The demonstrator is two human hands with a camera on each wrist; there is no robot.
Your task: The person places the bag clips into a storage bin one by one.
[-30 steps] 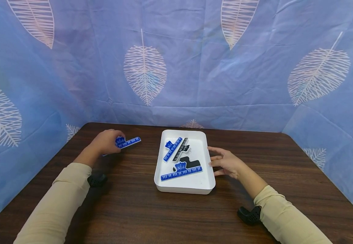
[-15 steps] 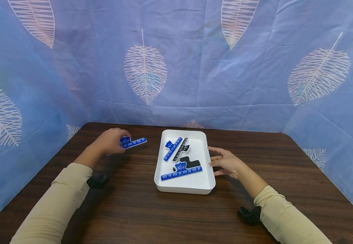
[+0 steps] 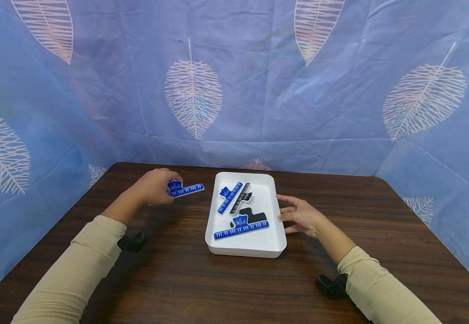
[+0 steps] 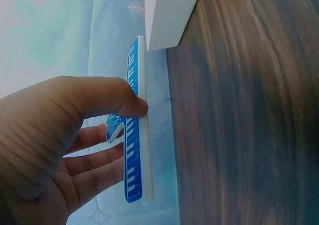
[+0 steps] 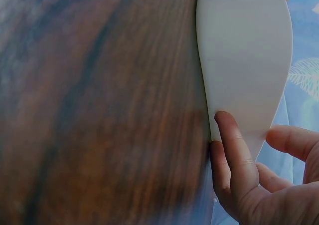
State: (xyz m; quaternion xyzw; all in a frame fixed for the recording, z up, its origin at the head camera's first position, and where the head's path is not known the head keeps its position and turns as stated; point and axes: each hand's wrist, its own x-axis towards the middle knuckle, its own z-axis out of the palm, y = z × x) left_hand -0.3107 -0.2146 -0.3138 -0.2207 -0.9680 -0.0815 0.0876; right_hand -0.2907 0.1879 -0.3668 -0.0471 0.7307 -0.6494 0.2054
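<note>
My left hand (image 3: 153, 186) pinches a blue sheet-music clip (image 3: 190, 190) printed with white piano keys, left of the white tray (image 3: 242, 253). In the left wrist view the thumb lies across the key strip of the clip (image 4: 133, 172), with other fingers behind it; the clip is over the table there. My right hand (image 3: 302, 218) rests its extended fingertips against the tray's right side, as the tray wall (image 5: 244, 60) shows in the right wrist view. Inside the tray lie two blue clips, one at the left (image 3: 229, 198) and one in front (image 3: 241, 229), a black-and-white key clip (image 3: 239, 199) and a black piece (image 3: 257, 218).
The tray stands on a dark wood-grain table (image 3: 169, 279). Behind and on both sides hangs a blue cloth (image 3: 234, 108) with white leaf prints. Black wrist devices sit at the left cuff (image 3: 132, 242) and right cuff (image 3: 331, 286).
My left hand has moved right, toward the tray, carrying the blue sheet-music clip. The right hand and the tray have stayed in place.
</note>
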